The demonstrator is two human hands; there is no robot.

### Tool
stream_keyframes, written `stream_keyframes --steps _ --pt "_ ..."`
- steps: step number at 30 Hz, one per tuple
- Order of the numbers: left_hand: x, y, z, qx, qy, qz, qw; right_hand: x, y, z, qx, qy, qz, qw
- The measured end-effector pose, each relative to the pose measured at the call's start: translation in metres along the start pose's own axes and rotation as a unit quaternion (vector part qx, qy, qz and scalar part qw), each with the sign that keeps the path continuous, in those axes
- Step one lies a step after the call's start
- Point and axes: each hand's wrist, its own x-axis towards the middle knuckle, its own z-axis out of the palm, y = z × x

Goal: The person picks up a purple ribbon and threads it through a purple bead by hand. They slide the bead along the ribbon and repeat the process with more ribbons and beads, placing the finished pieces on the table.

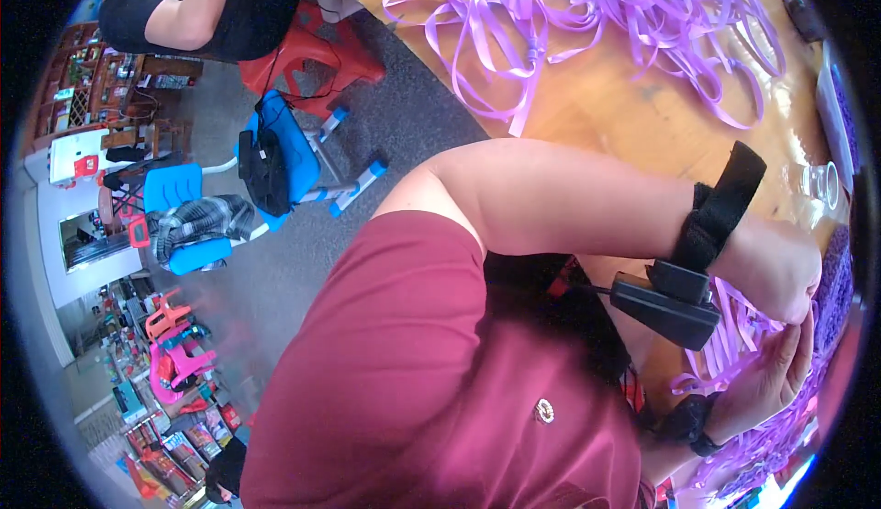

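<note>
My left hand (780, 275), with a black strap and a small black box at its wrist, is curled closed at the right side. My right hand (766, 382), wearing a black wristband, reaches up from below, its fingers pressed together and meeting the left hand's fingers. Whatever lies between the fingertips is too hidden to make out. Below and beside the hands lie shiny purple ribbons (731, 318), partly covered by them. A larger tangle of looped purple ribbon (656, 18) spreads over the wooden table (606, 114) beyond my left forearm.
A clear plastic cup (830, 185) stands near the table's right edge. Darker purple material (837, 275) lies beside my hands. Beyond the table, a person in a black shirt (248, 13) sits by a red stool (321, 68). Blue chairs (298, 156) stand on the grey floor.
</note>
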Motion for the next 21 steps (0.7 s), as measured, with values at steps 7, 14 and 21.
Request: stream_keyframes --steps 7,14,21 --pt "0.001 0.023 -0.011 -0.098 -0.080 -0.086 0.988 0.011 0.014 -0.033 0.045 -0.027 -0.005 0.999" --pt "-0.002 0.017 -0.020 -0.055 -0.140 -0.134 0.980 0.015 -0.005 0.004 0.056 -0.131 -0.133 0.981" --pt "0.001 0.033 -0.011 -0.308 -0.096 -0.289 0.901 0.014 -0.012 -0.007 -0.012 -0.149 -0.253 0.956"
